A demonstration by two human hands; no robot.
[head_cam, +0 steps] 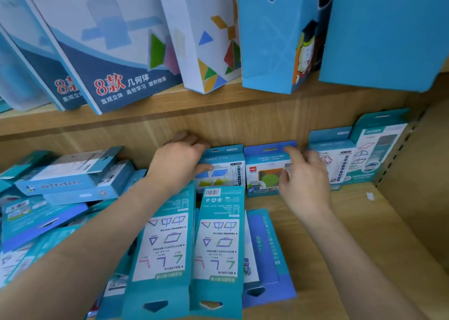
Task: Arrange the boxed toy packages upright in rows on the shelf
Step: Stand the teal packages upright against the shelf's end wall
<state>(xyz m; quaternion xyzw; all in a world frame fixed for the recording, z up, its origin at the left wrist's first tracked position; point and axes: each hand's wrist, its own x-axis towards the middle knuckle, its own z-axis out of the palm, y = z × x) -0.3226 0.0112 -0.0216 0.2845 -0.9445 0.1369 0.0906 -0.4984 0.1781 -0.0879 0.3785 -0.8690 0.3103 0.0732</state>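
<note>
1. At the back of the lower shelf (352, 234), your left hand (179, 164) grips the upright teal box (220, 171) by its top.
2. At its 3 o'clock stands the blue box (264, 174); your right hand (303, 181) curls its fingers round the right edge (blurred).
3. Flat packages (218, 242) lie at 6 o'clock, a pile (68, 176) at 9.

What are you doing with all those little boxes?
A person is standing small toy boxes up in a row along the back of the lower wooden shelf. The left hand grips a teal box, and the right hand holds the blue box next to it. Two more upright boxes stand to the right. Many others lie flat, in a pile on the left and in front.
</note>
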